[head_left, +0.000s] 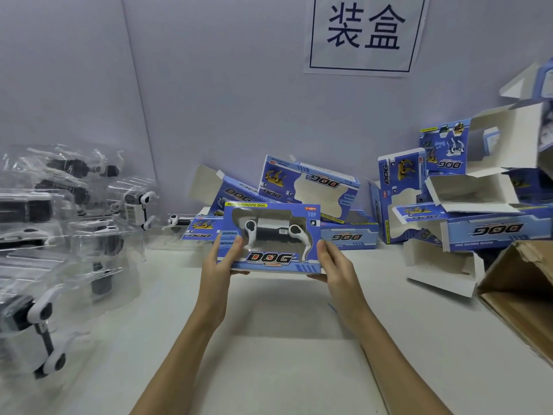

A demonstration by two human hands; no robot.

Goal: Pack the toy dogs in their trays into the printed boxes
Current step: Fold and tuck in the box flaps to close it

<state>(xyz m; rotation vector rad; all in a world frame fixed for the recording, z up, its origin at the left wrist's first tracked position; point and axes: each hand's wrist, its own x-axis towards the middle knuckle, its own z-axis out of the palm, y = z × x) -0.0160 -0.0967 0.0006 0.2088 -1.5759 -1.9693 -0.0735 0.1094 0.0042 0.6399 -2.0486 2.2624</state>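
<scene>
Both hands hold one blue printed cardboard box with a "DOG" logo and a cut-out window (270,239) up off the white tabletop (269,354), front face toward the camera. The left hand (217,269) grips its left end, thumb laid across the printed front and fingers curled behind. The right hand (336,269) grips the right end the same way, thumb on the front edge and fingers underneath. Both forearms reach forward from the bottom of the view, converging on the box. Through the window a white and black toy dog (273,230) shows inside the box.

Just behind the held box lies a jumble of empty blue printed boxes (311,182), several with white flaps open, stretching to a taller heap at the right (478,193). A brown corrugated carton (520,295) stands open at the right edge. At the left, clear plastic trays holding more white and black toy dogs (59,235) are piled on the table. A white paper sign with dark characters (365,31) hangs on the pale wall.
</scene>
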